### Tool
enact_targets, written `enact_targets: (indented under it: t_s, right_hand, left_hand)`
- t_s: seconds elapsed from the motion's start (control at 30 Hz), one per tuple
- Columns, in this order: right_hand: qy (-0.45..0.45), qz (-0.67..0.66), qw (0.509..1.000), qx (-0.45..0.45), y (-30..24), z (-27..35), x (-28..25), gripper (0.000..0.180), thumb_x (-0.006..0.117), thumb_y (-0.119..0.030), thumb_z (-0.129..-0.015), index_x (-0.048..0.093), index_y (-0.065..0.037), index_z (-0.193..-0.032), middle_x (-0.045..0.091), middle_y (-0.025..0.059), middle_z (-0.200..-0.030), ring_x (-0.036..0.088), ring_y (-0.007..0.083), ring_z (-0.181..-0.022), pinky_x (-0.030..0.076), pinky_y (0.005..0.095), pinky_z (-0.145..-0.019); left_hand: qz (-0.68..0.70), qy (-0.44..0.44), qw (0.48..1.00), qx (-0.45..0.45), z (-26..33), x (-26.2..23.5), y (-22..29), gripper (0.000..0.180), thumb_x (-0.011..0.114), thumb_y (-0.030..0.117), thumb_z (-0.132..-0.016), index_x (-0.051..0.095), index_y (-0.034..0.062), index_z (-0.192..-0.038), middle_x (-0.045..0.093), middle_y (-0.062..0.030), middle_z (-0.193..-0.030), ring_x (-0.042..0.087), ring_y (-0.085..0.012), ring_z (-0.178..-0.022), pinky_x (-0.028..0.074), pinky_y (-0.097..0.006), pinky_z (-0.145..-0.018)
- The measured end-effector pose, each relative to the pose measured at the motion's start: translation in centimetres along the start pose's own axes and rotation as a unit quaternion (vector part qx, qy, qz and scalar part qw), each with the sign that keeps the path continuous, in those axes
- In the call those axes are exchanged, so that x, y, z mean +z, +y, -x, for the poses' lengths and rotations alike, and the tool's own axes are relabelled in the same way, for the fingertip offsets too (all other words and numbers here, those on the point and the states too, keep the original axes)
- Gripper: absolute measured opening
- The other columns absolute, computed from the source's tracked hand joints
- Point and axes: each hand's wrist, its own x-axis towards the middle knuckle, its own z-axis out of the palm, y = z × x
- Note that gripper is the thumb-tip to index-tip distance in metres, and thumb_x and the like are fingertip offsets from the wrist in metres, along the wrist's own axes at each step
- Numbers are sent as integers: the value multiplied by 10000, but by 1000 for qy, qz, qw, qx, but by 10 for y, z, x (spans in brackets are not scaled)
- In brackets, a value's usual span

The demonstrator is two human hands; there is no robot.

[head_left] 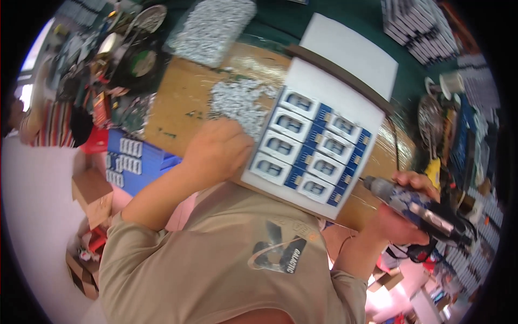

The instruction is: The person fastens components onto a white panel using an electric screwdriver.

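An assembly workshop, as a power driver [403, 203], heaped small white parts [240, 101] and stacked units [420, 28] show.

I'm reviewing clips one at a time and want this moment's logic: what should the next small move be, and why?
Probably the left hand should pinch up one piece from the loose white pile: it is right at the pile's edge, though whether it holds one is hidden. The right hand grips a power driver.

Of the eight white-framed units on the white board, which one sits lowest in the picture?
The bottom unit of the right-hand column on the white board; the other seven, including the left column's bottom unit, lie higher.
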Motion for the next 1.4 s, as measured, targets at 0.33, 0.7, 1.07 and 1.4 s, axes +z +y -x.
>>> enact_targets:
  t_s: [0.33,0.7,1.07,1.4]
  right_hand:
    - [8,61,998,-19,4,2,0,899,589,-731,-720,392,-64,-1289,514,147,-988,522,287,-841,440,443,-740]
    - [-16,80,996,-20,0,-4,10,972,579,-722,-736,263,-38,-1350,460,138,-929,534,268,-685,446,405,-590]
    - [-11,67,997,-34,4,-3,8,939,570,-729,-738,345,-14,-1303,460,137,-914,523,237,-662,446,370,-570]
    - [-33,42,998,-26,6,-4,5,900,562,-716,-757,363,-34,-1309,453,125,-918,519,237,-677,438,368,-590]
  left_hand:
    - [38,-12,997,-70,14,-24,-16,145,698,113,-713,659,120,-853,583,-51,-843,572,-255,-797,443,-364,-708]
    - [31,-16,997,-71,21,-24,-18,110,691,108,-731,652,111,-834,583,-50,-846,570,-258,-807,439,-361,-714]
    - [-5,-6,998,-58,14,-22,-19,52,635,134,-757,618,96,-788,551,-43,-788,555,-248,-793,443,-363,-695]
    - [100,9,993,-58,10,-15,-6,161,628,72,-780,635,69,-941,631,-91,-851,608,-291,-817,493,-384,-692]
